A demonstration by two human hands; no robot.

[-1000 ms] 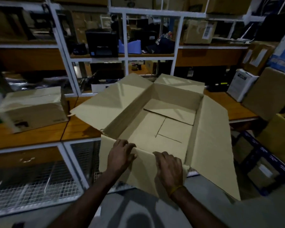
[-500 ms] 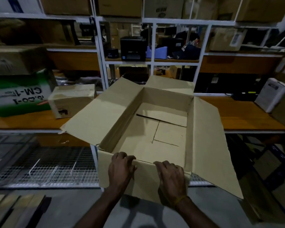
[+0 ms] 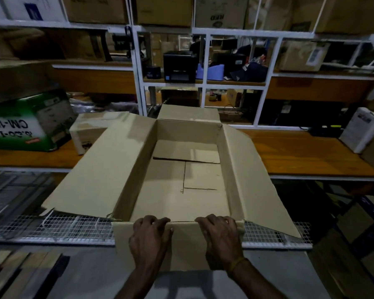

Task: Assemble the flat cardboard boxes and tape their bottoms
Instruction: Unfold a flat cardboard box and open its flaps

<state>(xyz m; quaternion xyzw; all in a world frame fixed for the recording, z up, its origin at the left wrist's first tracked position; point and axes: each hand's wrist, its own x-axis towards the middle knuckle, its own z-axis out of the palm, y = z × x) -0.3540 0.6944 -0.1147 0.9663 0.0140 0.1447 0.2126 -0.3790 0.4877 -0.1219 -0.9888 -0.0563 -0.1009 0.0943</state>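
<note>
A large brown cardboard box (image 3: 181, 186) stands open in front of me, its top flaps splayed outward to the left, right and far side. Its bottom flaps lie folded flat inside. My left hand (image 3: 150, 238) grips the near top edge, fingers curled over the rim into the box. My right hand (image 3: 220, 236), with a yellow band at the wrist, grips the same edge a little to the right. The near flap hangs down below both hands. No tape is in view.
A wooden shelf (image 3: 307, 154) in a white metal rack runs behind the box. On it sit a green-and-white carton (image 3: 28, 124), a small brown box (image 3: 84, 134) and a white box (image 3: 361, 128). A wire-mesh shelf (image 3: 63, 227) lies lower left. A black printer (image 3: 178, 65) stands behind.
The view has swung left and the box now sits squarely in front of me, lower over the wire-mesh shelf. Both hands keep their grip on the near edge.
</note>
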